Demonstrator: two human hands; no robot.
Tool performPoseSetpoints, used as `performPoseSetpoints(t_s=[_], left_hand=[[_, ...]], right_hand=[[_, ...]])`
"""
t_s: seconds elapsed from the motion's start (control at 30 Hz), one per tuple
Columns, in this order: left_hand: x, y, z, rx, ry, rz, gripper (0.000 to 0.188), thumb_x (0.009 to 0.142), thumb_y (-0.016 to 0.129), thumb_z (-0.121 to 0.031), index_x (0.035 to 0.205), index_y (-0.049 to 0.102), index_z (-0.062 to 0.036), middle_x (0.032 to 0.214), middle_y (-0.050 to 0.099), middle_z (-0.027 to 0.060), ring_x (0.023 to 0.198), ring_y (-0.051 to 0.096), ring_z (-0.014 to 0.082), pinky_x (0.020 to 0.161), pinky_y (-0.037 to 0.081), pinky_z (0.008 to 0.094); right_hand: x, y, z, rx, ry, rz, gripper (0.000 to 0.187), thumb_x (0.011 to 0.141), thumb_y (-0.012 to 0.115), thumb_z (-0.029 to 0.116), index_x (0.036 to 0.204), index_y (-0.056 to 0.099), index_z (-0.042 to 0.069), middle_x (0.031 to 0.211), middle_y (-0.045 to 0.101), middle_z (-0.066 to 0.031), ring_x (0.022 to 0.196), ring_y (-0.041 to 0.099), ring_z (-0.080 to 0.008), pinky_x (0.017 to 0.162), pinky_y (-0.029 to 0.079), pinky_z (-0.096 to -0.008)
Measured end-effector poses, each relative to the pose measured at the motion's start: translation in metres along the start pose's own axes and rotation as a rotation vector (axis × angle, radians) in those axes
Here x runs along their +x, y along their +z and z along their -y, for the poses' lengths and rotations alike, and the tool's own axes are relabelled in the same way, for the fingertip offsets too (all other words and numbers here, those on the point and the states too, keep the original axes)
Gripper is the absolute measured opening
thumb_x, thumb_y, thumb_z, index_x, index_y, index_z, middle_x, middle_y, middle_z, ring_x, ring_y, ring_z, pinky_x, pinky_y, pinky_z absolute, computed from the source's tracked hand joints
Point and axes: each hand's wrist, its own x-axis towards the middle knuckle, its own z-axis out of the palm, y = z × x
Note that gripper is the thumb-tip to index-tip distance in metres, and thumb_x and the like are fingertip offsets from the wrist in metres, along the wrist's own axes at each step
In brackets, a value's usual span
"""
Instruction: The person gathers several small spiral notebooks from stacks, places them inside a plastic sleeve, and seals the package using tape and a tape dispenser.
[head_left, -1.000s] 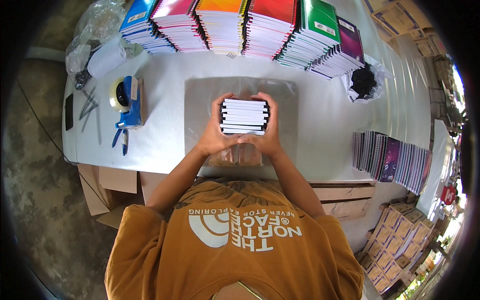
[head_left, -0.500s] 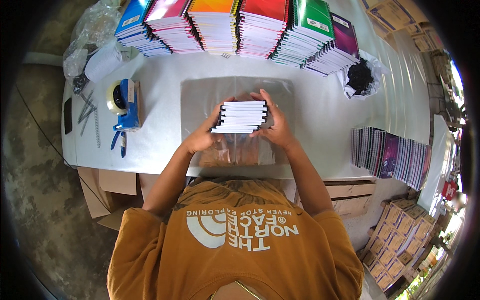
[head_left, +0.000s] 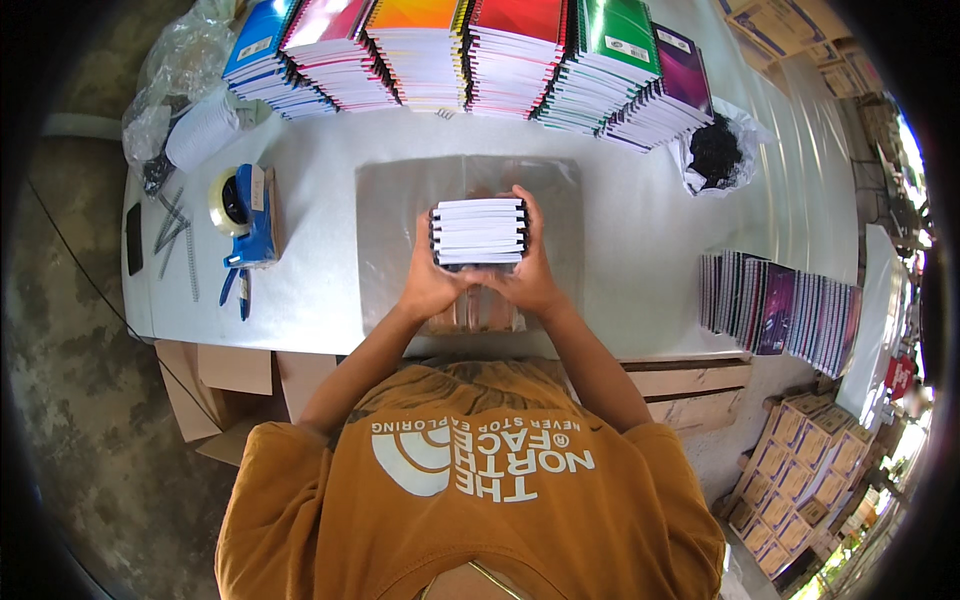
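Note:
Between my two hands I hold a short stack of spiral notebooks (head_left: 478, 230), its white page edges showing and black binding at its sides. My left hand (head_left: 432, 280) is closed round the stack's left side. Round the right side grips my right hand (head_left: 530, 275), its fingers reaching up along the edge. Both hands meet at the near side of the stack. Beneath them, a clear plastic sheet or bag (head_left: 390, 230) lies flat on the pale table (head_left: 310, 220). The notebooks' covers are hidden from this view.
Tall notebook stacks (head_left: 420, 70) in several colours line the far edge. At left are a blue tape dispenser (head_left: 258, 220), pens (head_left: 240, 290), loose wire spirals (head_left: 172, 230) and a black phone (head_left: 134, 238). Purple notebooks (head_left: 775, 310) stand at right, near a bag of black bits (head_left: 715, 155).
The stack has shifted slightly and its notebooks are lined up more evenly. My hands have closed in at its near side.

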Motion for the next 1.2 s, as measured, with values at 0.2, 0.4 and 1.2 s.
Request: performPoseSetpoints(t_s=[0.2, 0.4, 1.2], left_hand=[[-0.009, -0.015, -0.009, -0.031, 0.081, 0.091, 0.08, 0.065, 0.069, 0.001, 0.13, 0.023, -0.0045, 0.116, 0.044, 0.0122, 0.112, 0.047, 0.0239, 0.095, 0.039, 0.0364], [-0.011, -0.012, 0.014, 0.3, 0.109, 0.112, 0.088, 0.064, 0.08, -0.01, 0.132, 0.025, -0.0033, 0.121, 0.043, 0.0149, 0.118, 0.043, 0.0247, 0.097, 0.038, 0.0371], [0.01, -0.027, -0.055, 0.916, -0.657, 0.174, 0.082, 0.078, 0.053, -0.068, 0.108, 0.058, 0.0077, 0.092, 0.066, 0.0188, 0.083, 0.064, 0.0334, 0.076, 0.049, 0.0414]], right_hand=[[0.002, -0.001, 0.005, 0.059, -0.008, 0.011, 0.111, 0.046, 0.092, 0.035, 0.133, 0.03, 0.007, 0.12, 0.046, -0.0116, 0.115, 0.046, -0.0249, 0.098, 0.037, -0.0389], [-0.013, 0.005, -0.023, 0.232, 0.103, -0.002, 0.095, 0.053, 0.09, 0.032, 0.128, 0.038, 0.006, 0.117, 0.05, -0.0099, 0.112, 0.049, -0.0227, 0.097, 0.039, -0.0364], [0.035, 0.012, 0.044, -0.917, 0.826, 0.265, 0.07, 0.091, 0.039, 0.056, 0.078, 0.066, -0.007, 0.083, 0.062, -0.0294, 0.084, 0.061, -0.0438, 0.078, 0.047, -0.049]])
